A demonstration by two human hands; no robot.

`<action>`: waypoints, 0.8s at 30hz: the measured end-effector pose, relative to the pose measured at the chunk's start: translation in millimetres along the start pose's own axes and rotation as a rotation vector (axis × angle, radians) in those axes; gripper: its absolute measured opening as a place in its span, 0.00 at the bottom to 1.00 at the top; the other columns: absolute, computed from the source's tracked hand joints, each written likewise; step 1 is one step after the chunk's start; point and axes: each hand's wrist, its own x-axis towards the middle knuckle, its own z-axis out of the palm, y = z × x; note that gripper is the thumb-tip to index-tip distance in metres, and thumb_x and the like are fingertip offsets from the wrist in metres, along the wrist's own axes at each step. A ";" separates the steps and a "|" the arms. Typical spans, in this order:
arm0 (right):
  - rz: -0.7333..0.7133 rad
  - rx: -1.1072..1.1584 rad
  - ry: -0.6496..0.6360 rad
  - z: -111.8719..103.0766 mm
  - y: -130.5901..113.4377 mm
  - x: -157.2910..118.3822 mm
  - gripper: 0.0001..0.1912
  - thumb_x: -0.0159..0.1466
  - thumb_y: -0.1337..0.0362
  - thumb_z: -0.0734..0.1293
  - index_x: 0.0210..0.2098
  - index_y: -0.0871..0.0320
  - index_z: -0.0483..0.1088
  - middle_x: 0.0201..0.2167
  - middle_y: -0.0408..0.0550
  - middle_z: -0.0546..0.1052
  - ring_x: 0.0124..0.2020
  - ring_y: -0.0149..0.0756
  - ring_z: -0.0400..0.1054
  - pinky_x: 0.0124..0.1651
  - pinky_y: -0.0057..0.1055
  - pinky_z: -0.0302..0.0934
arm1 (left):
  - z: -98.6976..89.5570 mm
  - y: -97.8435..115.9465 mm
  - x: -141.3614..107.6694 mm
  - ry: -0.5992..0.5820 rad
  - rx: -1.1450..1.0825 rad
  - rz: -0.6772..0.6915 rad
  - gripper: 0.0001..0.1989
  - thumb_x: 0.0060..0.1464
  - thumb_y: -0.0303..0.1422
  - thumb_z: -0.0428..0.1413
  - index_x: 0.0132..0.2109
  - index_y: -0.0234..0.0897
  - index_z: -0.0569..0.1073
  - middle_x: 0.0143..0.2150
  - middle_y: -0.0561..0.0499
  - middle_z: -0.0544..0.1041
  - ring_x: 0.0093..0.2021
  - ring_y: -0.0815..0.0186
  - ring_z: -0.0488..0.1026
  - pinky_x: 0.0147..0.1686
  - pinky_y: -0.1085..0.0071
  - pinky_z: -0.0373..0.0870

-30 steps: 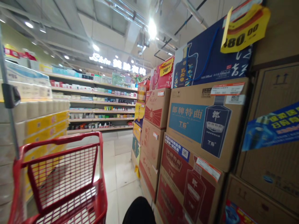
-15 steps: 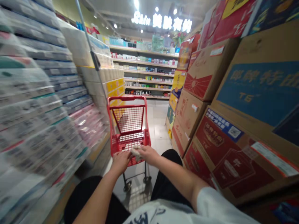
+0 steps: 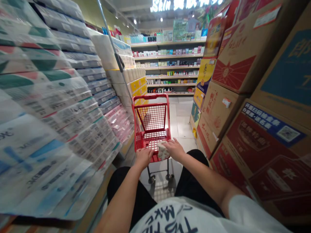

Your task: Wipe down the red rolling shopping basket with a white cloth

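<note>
A red plastic shopping cart (image 3: pixel 152 116) with a mesh basket and dark legs on casters stands right in front of me. My left hand (image 3: pixel 144 158) rests on the left part of its near edge, fingers closed over it. In my right hand (image 3: pixel 174 149) is a crumpled whitish cloth (image 3: pixel 162 150), pressed against the right part of the same edge. The cloth lies between the two hands, partly covered by the right fingers.
Stacked packs of tissue paper (image 3: pixel 80 106) line the left side, close to my arm. Cardboard boxes (image 3: pixel 225 110) are piled along the right. A thin metal pole (image 3: pixel 118 55) rises at the cart's left. Tiled floor (image 3: pixel 181 121) leads to shelves of small products (image 3: pixel 170 66).
The view has turned left, so cart and shelves sit further right and more of the left packs shows. My right hand and the cloth have shifted slightly away from my left hand.
</note>
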 end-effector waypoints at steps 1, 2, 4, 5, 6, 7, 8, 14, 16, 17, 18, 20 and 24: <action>0.024 0.001 0.027 -0.3 -1.8 2.3 0.17 0.64 0.66 0.64 0.52 0.54 0.68 0.45 0.52 0.75 0.54 0.42 0.61 0.65 0.47 0.44 | -0.9 0.5 -0.7 -0.001 0.004 -0.011 0.21 0.65 0.42 0.38 0.42 0.44 0.75 0.44 0.50 0.78 0.48 0.60 0.69 0.50 0.60 0.53; 0.018 0.004 0.053 0.9 -4.4 3.8 0.18 0.63 0.66 0.65 0.53 0.56 0.68 0.47 0.54 0.74 0.55 0.43 0.60 0.64 0.47 0.44 | -1.7 1.2 -1.5 -0.001 0.007 -0.017 0.21 0.65 0.42 0.38 0.42 0.44 0.75 0.44 0.50 0.78 0.48 0.60 0.69 0.50 0.60 0.53; -0.073 0.023 0.073 7.2 -9.7 5.2 0.20 0.63 0.65 0.65 0.55 0.58 0.67 0.54 0.56 0.70 0.58 0.44 0.58 0.63 0.45 0.47 | -2.6 2.7 -3.1 -0.001 0.011 -0.021 0.20 0.65 0.41 0.38 0.42 0.44 0.75 0.44 0.50 0.78 0.48 0.60 0.69 0.50 0.61 0.53; -0.121 0.037 0.065 11.1 -11.2 5.6 0.21 0.63 0.64 0.66 0.55 0.58 0.66 0.56 0.57 0.68 0.58 0.45 0.57 0.62 0.45 0.48 | -2.8 3.4 -3.9 -0.002 0.012 -0.020 0.20 0.65 0.41 0.39 0.43 0.44 0.75 0.44 0.50 0.78 0.48 0.61 0.69 0.51 0.61 0.53; -0.144 0.052 0.052 14.7 -11.1 6.1 0.21 0.63 0.63 0.66 0.56 0.57 0.66 0.57 0.56 0.67 0.58 0.45 0.58 0.62 0.44 0.50 | -2.9 3.8 -4.5 -0.001 0.011 -0.020 0.20 0.65 0.40 0.39 0.43 0.44 0.74 0.44 0.50 0.78 0.48 0.61 0.69 0.51 0.61 0.53; -0.139 0.069 0.035 17.5 -9.3 7.0 0.20 0.63 0.63 0.66 0.55 0.56 0.67 0.56 0.55 0.69 0.56 0.44 0.61 0.61 0.44 0.50 | -2.9 4.1 -5.0 0.000 0.009 -0.020 0.20 0.65 0.40 0.39 0.44 0.44 0.74 0.44 0.51 0.78 0.48 0.61 0.69 0.51 0.61 0.53; -0.119 0.088 0.015 19.2 -6.2 8.3 0.19 0.63 0.64 0.66 0.54 0.55 0.68 0.53 0.53 0.72 0.53 0.43 0.64 0.61 0.45 0.50 | -2.8 4.2 -5.4 0.001 0.006 -0.022 0.20 0.65 0.41 0.39 0.44 0.44 0.74 0.44 0.51 0.78 0.48 0.61 0.69 0.51 0.61 0.53; -0.145 0.185 0.034 23.6 9.6 6.3 0.17 0.63 0.67 0.66 0.52 0.52 0.71 0.48 0.49 0.75 0.49 0.39 0.67 0.59 0.41 0.54 | -2.3 4.0 -4.4 0.006 -0.005 -0.023 0.20 0.65 0.41 0.39 0.44 0.44 0.75 0.43 0.50 0.78 0.48 0.61 0.69 0.52 0.60 0.53; -0.198 0.161 0.112 30.9 6.0 -3.2 0.18 0.64 0.68 0.64 0.54 0.53 0.70 0.53 0.51 0.73 0.55 0.42 0.63 0.59 0.42 0.55 | -2.4 3.9 -4.0 0.008 -0.007 -0.022 0.20 0.65 0.41 0.39 0.43 0.43 0.75 0.43 0.50 0.78 0.48 0.61 0.69 0.52 0.61 0.53; -0.223 0.139 0.153 35.6 3.3 -8.7 0.19 0.65 0.68 0.62 0.55 0.53 0.69 0.55 0.52 0.71 0.57 0.43 0.61 0.59 0.43 0.55 | -2.5 4.0 -3.9 0.008 -0.007 -0.021 0.20 0.65 0.41 0.40 0.42 0.43 0.75 0.43 0.50 0.78 0.48 0.61 0.69 0.52 0.61 0.53; -0.239 0.119 0.192 40.3 0.6 -13.9 0.19 0.66 0.69 0.61 0.56 0.53 0.68 0.56 0.52 0.70 0.58 0.44 0.59 0.60 0.44 0.55 | -2.7 4.0 -3.9 0.008 -0.007 -0.021 0.20 0.65 0.41 0.40 0.41 0.43 0.75 0.43 0.51 0.78 0.48 0.61 0.69 0.52 0.61 0.53; -0.231 0.091 0.260 48.3 -4.3 -21.4 0.19 0.67 0.69 0.60 0.56 0.52 0.68 0.58 0.53 0.68 0.58 0.44 0.59 0.60 0.45 0.56 | -3.1 4.5 -4.3 0.008 -0.006 -0.023 0.20 0.65 0.42 0.40 0.40 0.43 0.75 0.42 0.51 0.78 0.48 0.61 0.69 0.51 0.61 0.53; -0.158 0.104 0.317 54.3 -10.1 -23.4 0.17 0.67 0.67 0.60 0.54 0.54 0.70 0.51 0.55 0.71 0.52 0.43 0.63 0.55 0.44 0.61 | -3.8 6.5 -4.9 0.006 -0.002 -0.025 0.21 0.65 0.43 0.39 0.40 0.43 0.74 0.42 0.51 0.78 0.47 0.61 0.69 0.51 0.61 0.53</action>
